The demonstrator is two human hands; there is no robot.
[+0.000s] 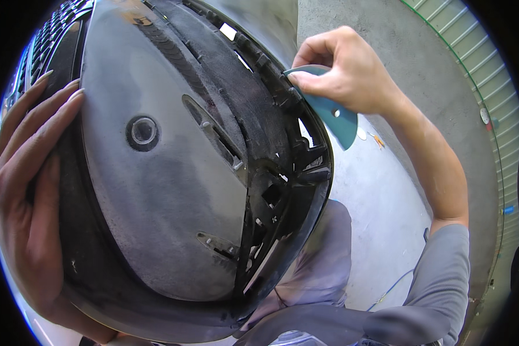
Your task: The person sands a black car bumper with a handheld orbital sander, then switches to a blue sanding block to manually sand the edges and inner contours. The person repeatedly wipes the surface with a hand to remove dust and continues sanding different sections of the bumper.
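Note:
A dark car bumper (155,196) fills the middle of the view, its inner side with clips, slots and brackets facing right. Dull grey haze and smudges cover its smooth panel, which has a round fitting (142,133). My left hand (32,202) grips the bumper's left side, long fingers laid over the edge beside the mesh grille (55,29). At the far right rim, my right hand (343,75) pinches a teal sanding disc (334,118) between thumb and fingers. The disc is bent and has a small hole; its edge lies against the rim.
Grey concrete floor (380,230) spreads out at the right, with a small orange item (379,140) on it. A thin cord (392,286) lies lower down. Pale ribbed shutter panels (467,40) stand along the right side. My knee (328,248) shows below the bumper.

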